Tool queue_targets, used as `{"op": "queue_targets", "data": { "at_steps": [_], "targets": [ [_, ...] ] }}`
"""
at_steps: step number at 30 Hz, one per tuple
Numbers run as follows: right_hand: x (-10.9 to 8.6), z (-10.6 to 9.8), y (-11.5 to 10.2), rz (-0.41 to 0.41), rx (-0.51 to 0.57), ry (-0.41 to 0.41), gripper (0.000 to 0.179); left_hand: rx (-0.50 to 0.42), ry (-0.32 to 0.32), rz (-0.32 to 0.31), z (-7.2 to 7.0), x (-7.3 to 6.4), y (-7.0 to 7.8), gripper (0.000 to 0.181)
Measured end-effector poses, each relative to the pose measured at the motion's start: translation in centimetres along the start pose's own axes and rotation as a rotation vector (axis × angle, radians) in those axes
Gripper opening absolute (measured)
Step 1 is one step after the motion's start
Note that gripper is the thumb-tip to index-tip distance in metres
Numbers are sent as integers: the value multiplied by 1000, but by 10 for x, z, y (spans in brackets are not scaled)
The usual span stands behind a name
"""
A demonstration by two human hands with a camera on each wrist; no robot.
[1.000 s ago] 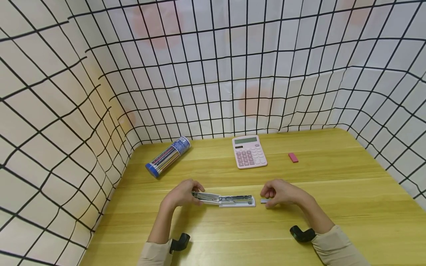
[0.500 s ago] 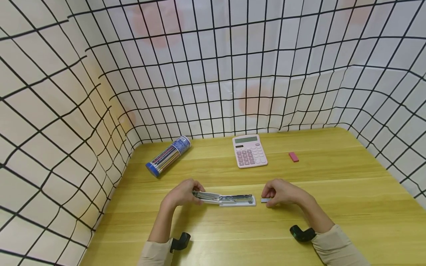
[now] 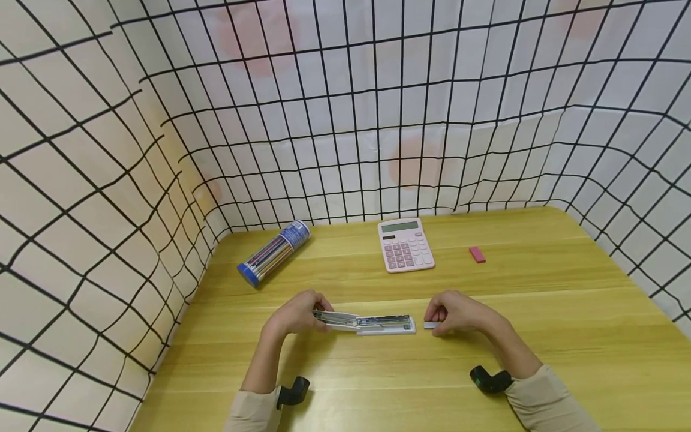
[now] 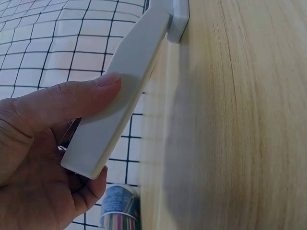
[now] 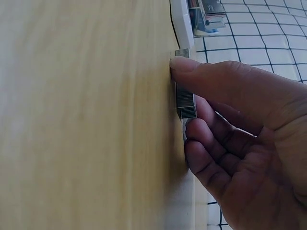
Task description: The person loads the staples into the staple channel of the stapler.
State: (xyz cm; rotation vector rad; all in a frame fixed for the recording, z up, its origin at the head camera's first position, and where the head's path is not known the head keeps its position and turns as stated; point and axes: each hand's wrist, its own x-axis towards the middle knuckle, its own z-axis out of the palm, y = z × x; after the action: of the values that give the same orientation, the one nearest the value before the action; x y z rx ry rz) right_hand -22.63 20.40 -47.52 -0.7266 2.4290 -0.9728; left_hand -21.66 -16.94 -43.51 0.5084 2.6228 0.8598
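A white stapler (image 3: 385, 326) lies folded open on the table, its top half tipped back to the left. My left hand (image 3: 299, 313) grips that raised half, with the thumb along its outer side in the left wrist view, where the stapler's white cover (image 4: 120, 91) fills the middle. Just right of the stapler's base, my right hand (image 3: 456, 312) pinches a strip of staples (image 3: 430, 325) between thumb and fingers. In the right wrist view the grey ridged staples (image 5: 184, 96) show close to the tabletop, a small gap from the stapler's end (image 5: 181, 24).
Behind the hands a pink calculator (image 3: 406, 245) lies on the wooden table (image 3: 378, 384). A clear tube of pencils (image 3: 274, 253) with blue ends lies at the back left. A small pink eraser (image 3: 477, 254) is at the back right. Grid-patterned sheeting (image 3: 345, 120) encloses the table.
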Motion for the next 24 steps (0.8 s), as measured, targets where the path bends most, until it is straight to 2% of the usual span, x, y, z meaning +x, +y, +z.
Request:
{"op": "queue_targets", "data": {
  "at_steps": [24],
  "targets": [
    [1,2,2,16,24,5,13,16,5,30,2,0,-1,27]
  ]
}}
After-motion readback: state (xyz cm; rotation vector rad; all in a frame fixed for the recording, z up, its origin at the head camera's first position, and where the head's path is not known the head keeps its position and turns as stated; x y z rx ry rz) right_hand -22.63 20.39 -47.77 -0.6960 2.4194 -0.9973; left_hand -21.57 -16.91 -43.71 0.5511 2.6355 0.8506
